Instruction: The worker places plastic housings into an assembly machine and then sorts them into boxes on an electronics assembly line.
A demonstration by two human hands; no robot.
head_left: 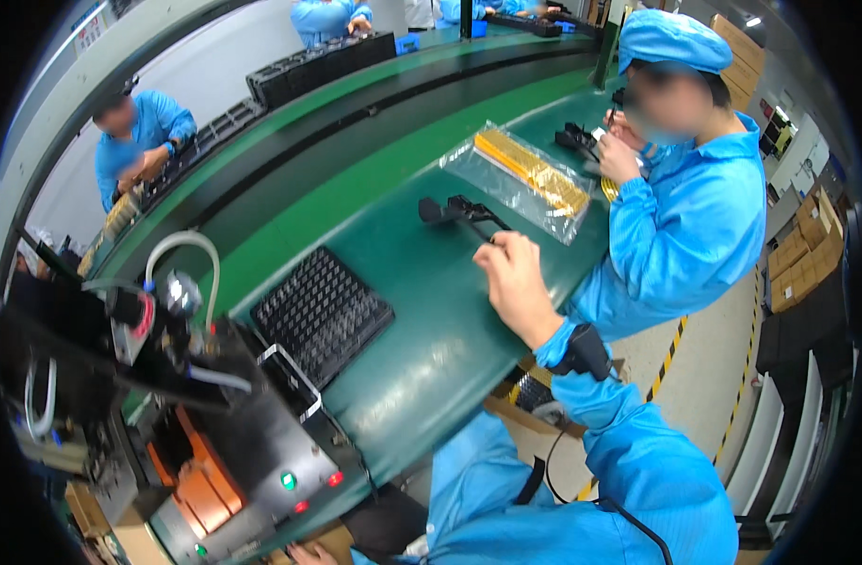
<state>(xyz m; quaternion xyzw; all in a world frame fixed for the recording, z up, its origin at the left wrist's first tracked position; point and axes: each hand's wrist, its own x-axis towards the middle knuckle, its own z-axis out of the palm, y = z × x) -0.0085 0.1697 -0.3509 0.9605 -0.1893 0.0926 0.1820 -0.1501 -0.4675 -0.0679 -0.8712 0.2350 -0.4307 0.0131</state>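
Over the green work table, my right hand has its fingers closed at the near end of a black part. That part has a wide dark end and a thin strip running toward my fingertips; its exact kind cannot be made out. My left hand shows only in part at the lower edge, below the machine, with its fingers mostly cut off. Left of my right hand lies a black tray with rows of small cells.
A bench machine with an orange fixture and lit buttons stands at lower left. Beyond my right hand lies a clear bag of yellow strips. A co-worker in blue sits at the right, handling small parts. Behind the table runs a green conveyor.
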